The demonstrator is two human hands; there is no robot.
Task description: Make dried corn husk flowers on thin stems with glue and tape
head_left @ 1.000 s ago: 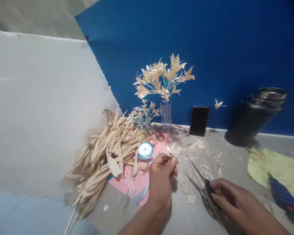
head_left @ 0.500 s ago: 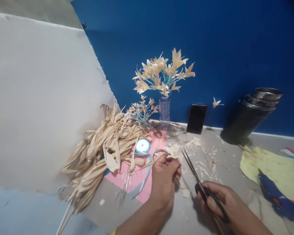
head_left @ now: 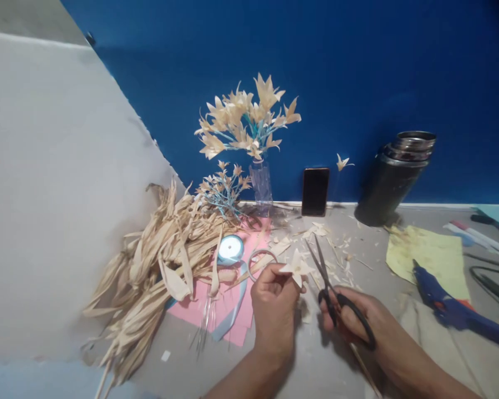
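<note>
Between the thumb and fingers of my left hand [head_left: 274, 302] is a pale corn-husk flower [head_left: 298, 268] with pointed petals. My right hand [head_left: 357, 316] grips a pair of black-handled scissors [head_left: 325, 282], their blades slightly parted and pointing up beside the flower. A thin stick [head_left: 363, 368] shows under the right hand; whether that hand also holds it I cannot tell. Just beyond my left hand lies a ring-shaped roll [head_left: 261, 265], and a spool of light blue ribbon [head_left: 231, 249] sits on pink paper [head_left: 191, 307].
Dried husks [head_left: 149, 277] are heaped at left. Husk flowers [head_left: 249, 116] stand in a clear bottle [head_left: 261, 188] by the blue wall. A phone [head_left: 315, 192] and a dark flask [head_left: 393, 183] stand further right. A blue glue gun [head_left: 449, 310] rests near yellow paper [head_left: 432, 255]; husk scraps litter the table.
The scissor blades have spread a little wider. The flower in my left hand now faces up with its petals showing. The view has shifted, moving most things leftward.
</note>
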